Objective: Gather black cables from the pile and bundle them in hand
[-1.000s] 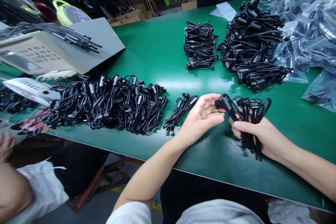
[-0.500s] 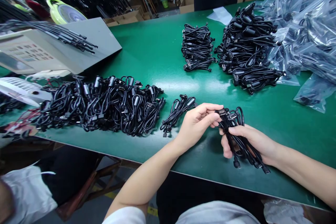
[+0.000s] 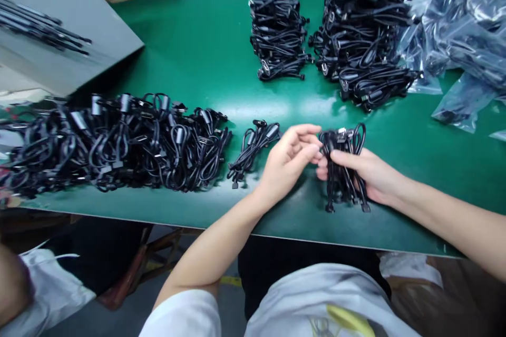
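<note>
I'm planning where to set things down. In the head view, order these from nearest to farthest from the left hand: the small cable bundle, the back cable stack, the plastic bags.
1. small loose bundle of black cables: just left of the left hand, on the green bench.
2. narrow stack of coiled black cables: straight ahead, toward the bench's back.
3. clear plastic bags: far right, at the back.

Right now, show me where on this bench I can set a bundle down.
Green mat shows between the grey panel and the cable stack, and right of the held cable bundle. Crowded: the long cable row and the bagged cables.
</note>
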{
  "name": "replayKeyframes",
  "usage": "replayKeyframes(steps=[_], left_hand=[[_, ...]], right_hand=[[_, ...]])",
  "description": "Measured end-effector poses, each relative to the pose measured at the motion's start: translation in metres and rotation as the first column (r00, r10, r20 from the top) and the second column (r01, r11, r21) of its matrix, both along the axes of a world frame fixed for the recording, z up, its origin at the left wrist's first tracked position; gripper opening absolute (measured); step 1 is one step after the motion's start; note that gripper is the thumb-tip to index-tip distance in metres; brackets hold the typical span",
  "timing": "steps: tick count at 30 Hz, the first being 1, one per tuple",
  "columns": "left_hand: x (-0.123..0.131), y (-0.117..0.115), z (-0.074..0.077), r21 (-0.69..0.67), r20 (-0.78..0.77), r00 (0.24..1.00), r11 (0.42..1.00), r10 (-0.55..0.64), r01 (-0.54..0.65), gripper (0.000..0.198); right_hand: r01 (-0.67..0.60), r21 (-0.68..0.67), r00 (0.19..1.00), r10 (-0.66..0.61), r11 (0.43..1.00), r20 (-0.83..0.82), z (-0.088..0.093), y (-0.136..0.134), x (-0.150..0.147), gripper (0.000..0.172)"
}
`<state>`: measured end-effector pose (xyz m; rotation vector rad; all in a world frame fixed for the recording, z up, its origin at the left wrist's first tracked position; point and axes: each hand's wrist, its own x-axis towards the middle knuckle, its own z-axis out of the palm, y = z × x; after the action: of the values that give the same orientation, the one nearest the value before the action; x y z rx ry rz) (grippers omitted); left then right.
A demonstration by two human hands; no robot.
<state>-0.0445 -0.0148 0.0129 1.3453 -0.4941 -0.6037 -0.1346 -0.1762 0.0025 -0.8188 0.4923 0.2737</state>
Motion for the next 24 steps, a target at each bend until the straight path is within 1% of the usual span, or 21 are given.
replayKeyframes(steps=[1,2,3,4,6,7,8,11,17,24], left_hand=[[0.000,0.000,-0.001,0.011,-0.020,1.000,1.000,0.011,-0.010,0.026],[0.000,0.000,-0.001,0.043,-0.052,0.999,0.999,-0.016,0.018,0.027],[0.000,0.000,-0.001,0.088,-0.095,0.992,0.992,-0.082,0.090,0.028],[-0.002,0.000,0.000,0.133,-0.146,0.974,0.972,-0.172,0.192,0.029],[-0.006,0.000,0.002,0.180,-0.244,0.910,0.906,-0.336,0.383,0.033],[-0.009,0.000,0.002,0.180,-0.280,0.882,0.882,-0.379,0.436,0.034],[-0.012,-0.001,0.003,0.173,-0.305,0.865,0.870,-0.398,0.462,0.034],[-0.017,-0.002,0.001,0.155,-0.333,0.854,0.870,-0.400,0.468,0.031],[-0.017,-0.001,-0.003,0.121,-0.341,0.822,0.846,-0.455,0.519,0.037],[-0.017,-0.002,-0.004,0.118,-0.322,0.822,0.842,-0.469,0.526,0.038]], right_hand=[[0.072,-0.004,0.997,-0.072,0.997,-0.022,0.000,-0.004,0.003,0.007],[0.143,-0.013,0.989,-0.143,0.990,-0.034,0.001,-0.008,0.006,0.006],[0.207,-0.025,0.978,-0.207,0.978,-0.032,0.003,-0.012,0.008,0.007],[0.260,-0.040,0.965,-0.261,0.965,-0.015,0.006,-0.017,0.009,0.008],[0.329,-0.082,0.944,-0.327,0.941,0.040,0.012,-0.024,0.011,0.007],[0.346,-0.107,0.938,-0.340,0.932,0.068,0.015,-0.026,0.011,0.006],[0.354,-0.133,0.934,-0.345,0.926,0.088,0.017,-0.027,0.010,0.006],[0.352,-0.178,0.936,-0.338,0.919,0.101,0.020,-0.027,0.010,0.008],[0.361,-0.132,0.933,-0.356,0.923,0.059,0.018,-0.025,0.011,0.009],[0.361,-0.157,0.933,-0.358,0.919,0.048,0.017,-0.026,0.011,0.009]])
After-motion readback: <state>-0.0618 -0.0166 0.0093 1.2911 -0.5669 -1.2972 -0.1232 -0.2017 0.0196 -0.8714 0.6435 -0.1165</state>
